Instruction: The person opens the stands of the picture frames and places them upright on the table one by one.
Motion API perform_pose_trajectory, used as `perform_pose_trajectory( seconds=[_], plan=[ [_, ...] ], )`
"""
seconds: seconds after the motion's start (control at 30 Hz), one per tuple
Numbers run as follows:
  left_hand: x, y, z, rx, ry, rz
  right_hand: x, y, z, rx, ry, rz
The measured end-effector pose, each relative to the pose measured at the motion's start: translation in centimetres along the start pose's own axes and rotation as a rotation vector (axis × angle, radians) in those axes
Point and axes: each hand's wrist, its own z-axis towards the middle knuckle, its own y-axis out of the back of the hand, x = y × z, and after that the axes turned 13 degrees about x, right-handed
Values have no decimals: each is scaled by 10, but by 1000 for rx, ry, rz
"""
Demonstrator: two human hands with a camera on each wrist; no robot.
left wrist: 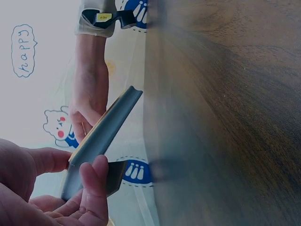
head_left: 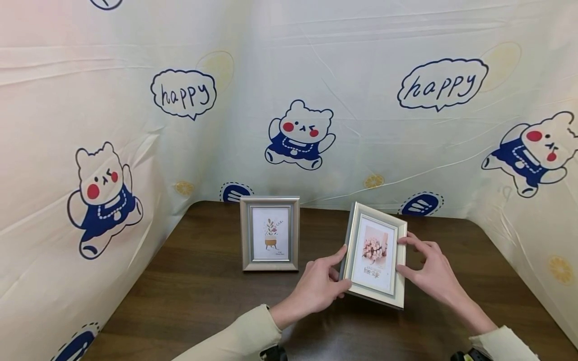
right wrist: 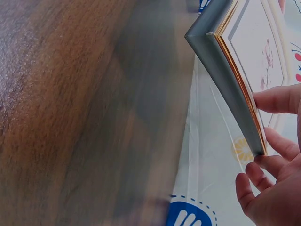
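Note:
Tilted between both hands is a silver picture frame (head_left: 375, 253) showing pink flowers and lettering. The left hand (head_left: 318, 286) grips its left edge, thumb on the front and fingers round the side; in the left wrist view that hand (left wrist: 70, 188) has fingers at the frame's grey side (left wrist: 101, 129), near a dark flap (left wrist: 115, 178) at the back. On the right edge the right hand (head_left: 433, 273) pinches with thumb and fingers, and the right wrist view shows this hand (right wrist: 277, 174) at the frame's edge (right wrist: 230, 89). The frame appears lifted off the table.
A second silver frame (head_left: 270, 268) with a potted-plant picture stands upright on the dark wooden table (head_left: 194, 301), left of the held one. Behind and at both sides hangs a pale printed cloth (head_left: 361, 165) with bears and "happy" bubbles.

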Motion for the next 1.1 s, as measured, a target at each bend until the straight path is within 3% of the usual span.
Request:
perform_pose_trajectory(
  seconds=[1.1],
  plan=[
    [-11, 3, -1, 7, -27, -15, -1, -4, 7, -41, 45, 22]
  ],
)
